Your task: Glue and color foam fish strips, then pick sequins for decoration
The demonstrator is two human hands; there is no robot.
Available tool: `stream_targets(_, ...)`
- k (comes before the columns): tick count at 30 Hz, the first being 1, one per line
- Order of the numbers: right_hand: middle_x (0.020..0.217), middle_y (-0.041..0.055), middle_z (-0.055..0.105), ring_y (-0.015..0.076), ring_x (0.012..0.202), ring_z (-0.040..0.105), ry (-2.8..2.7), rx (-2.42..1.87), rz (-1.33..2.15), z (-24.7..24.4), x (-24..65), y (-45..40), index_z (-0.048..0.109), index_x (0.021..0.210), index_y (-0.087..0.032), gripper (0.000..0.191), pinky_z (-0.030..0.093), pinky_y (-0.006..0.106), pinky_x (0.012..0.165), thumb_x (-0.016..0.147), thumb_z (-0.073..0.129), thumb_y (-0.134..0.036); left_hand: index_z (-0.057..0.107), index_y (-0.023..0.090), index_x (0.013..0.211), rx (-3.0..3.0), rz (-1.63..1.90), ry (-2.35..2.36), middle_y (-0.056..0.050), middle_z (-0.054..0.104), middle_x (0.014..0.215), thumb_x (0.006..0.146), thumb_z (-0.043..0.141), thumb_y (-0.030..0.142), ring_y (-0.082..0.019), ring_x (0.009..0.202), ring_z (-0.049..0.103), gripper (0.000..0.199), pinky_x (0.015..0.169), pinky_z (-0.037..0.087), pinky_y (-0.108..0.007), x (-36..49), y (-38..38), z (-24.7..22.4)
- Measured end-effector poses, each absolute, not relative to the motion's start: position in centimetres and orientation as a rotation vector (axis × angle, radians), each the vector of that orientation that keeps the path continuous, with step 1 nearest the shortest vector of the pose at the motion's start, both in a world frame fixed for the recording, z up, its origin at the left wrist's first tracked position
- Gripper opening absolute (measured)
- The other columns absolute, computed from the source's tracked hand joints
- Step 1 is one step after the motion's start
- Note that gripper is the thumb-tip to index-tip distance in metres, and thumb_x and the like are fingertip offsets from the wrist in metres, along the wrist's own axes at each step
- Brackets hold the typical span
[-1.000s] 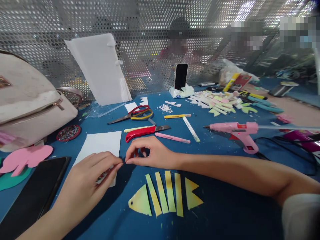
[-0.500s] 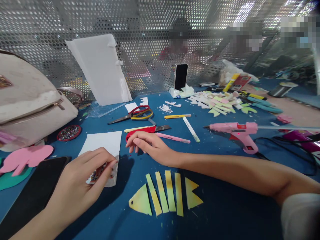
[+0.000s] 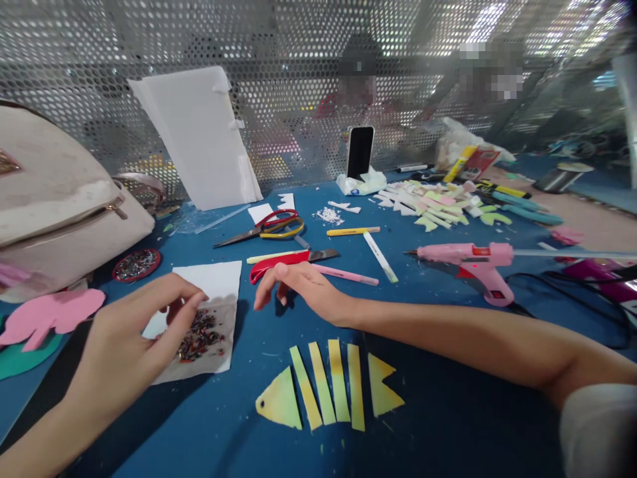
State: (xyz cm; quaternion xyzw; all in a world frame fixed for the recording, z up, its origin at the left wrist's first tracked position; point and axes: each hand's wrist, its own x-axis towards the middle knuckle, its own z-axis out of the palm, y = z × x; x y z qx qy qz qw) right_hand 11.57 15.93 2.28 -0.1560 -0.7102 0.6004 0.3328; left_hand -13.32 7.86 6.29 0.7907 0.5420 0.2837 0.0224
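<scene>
My left hand (image 3: 137, 332) hovers over the white paper sheet (image 3: 216, 282), thumb and forefinger pinched; anything between them is too small to make out. Small dark and reddish beads (image 3: 202, 335) lie heaped on the paper, partly hidden by that hand. My right hand (image 3: 308, 292) holds nothing visible, its fingers loosely bent and apart, just in front of a red-handled cutter knife (image 3: 279, 262). Nearest me lies a yellow-green fish cut into pieces: a head with a black eye (image 3: 281, 400), several strips (image 3: 340, 382) and a notched tail (image 3: 384, 385), spaced in a row.
Scissors (image 3: 261, 228), markers (image 3: 353, 232) and a pink glue gun (image 3: 465, 253) with its cord lie beyond my hands. Cut paper pieces (image 3: 438, 202) pile up at the back right. A propped phone (image 3: 360, 153) stands behind; a pale backpack (image 3: 60, 199) occupies the left.
My left hand has moved left and toward me, uncovering the beads on the paper. My right hand's fingers have shifted slightly right, with the thumb raised; the fish pieces stay put.
</scene>
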Motion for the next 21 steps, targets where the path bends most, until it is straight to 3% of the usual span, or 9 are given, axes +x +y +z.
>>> stream_targets(5,0.101,0.0067,0.073,0.0133,0.093,0.066,-1.839,-0.552,1.446,2.3,11.4,15.8,0.072,0.097,-0.017,0.050,0.045,0.024,0.070,0.108,0.032,-0.044,0.060,0.024,0.089,2.223,1.293,1.737,0.009,0.058,0.100,0.099,0.043,0.030,-0.014,0.098,0.056,0.022,0.087,0.041,-0.037,-12.9,7.2,7.4)
stream_targets(8,0.114,0.0060,0.070,0.0140,0.102,0.064,-1.885,-0.589,1.306,2.5,11.3,15.8,0.071,0.104,-0.019,0.042,0.047,0.026,0.080,0.108,0.034,-0.036,0.061,0.025,0.085,2.245,1.233,1.508,0.009,0.062,0.115,0.097,0.046,0.023,-0.017,0.110,0.058,0.019,0.095,0.043,-0.038,-12.4,6.2,7.3)
stream_targets(10,0.118,0.0063,0.068,0.0154,0.109,0.061,-1.925,-0.592,1.233,2.5,11.2,15.8,0.070,0.106,-0.019,0.039,0.047,0.028,0.089,0.108,0.034,-0.033,0.062,0.027,0.089,2.234,1.118,1.357,0.006,0.068,0.114,0.097,0.047,0.019,-0.016,0.104,0.064,0.019,0.088,0.050,-0.032,-11.9,5.4,6.9)
stream_targets(14,0.111,0.0054,0.070,0.0168,0.115,0.060,-1.976,-0.611,1.119,2.3,11.0,15.9,0.070,0.101,-0.020,0.035,0.041,0.035,0.105,0.107,0.036,-0.028,0.063,0.029,0.095,2.313,0.878,1.036,0.001,0.072,0.095,0.093,0.050,0.011,-0.017,0.089,0.068,0.022,0.083,0.055,-0.029,-10.0,4.1,5.6)
stream_targets(17,0.108,0.0042,0.070,0.0168,0.114,0.060,-2.021,-0.615,1.054,2.1,11.0,16.0,0.070,0.097,-0.021,0.032,0.040,0.036,0.106,0.107,0.039,-0.025,0.060,0.025,0.091,2.227,0.756,0.956,-0.001,0.069,0.091,0.095,0.047,0.009,-0.014,0.078,0.066,0.021,0.070,0.053,-0.022,-8.6,3.6,4.4)
stream_targets(21,0.102,0.0040,0.070,0.0171,0.108,0.060,-2.068,-0.626,1.014,2.0,11.1,15.9,0.070,0.096,-0.020,0.032,0.041,0.036,0.103,0.106,0.040,-0.023,0.060,0.024,0.088,2.090,0.799,0.997,-0.002,0.066,0.086,0.100,0.045,0.015,-0.014,0.077,0.064,0.021,0.071,0.051,-0.023,-8.1,3.5,3.2)
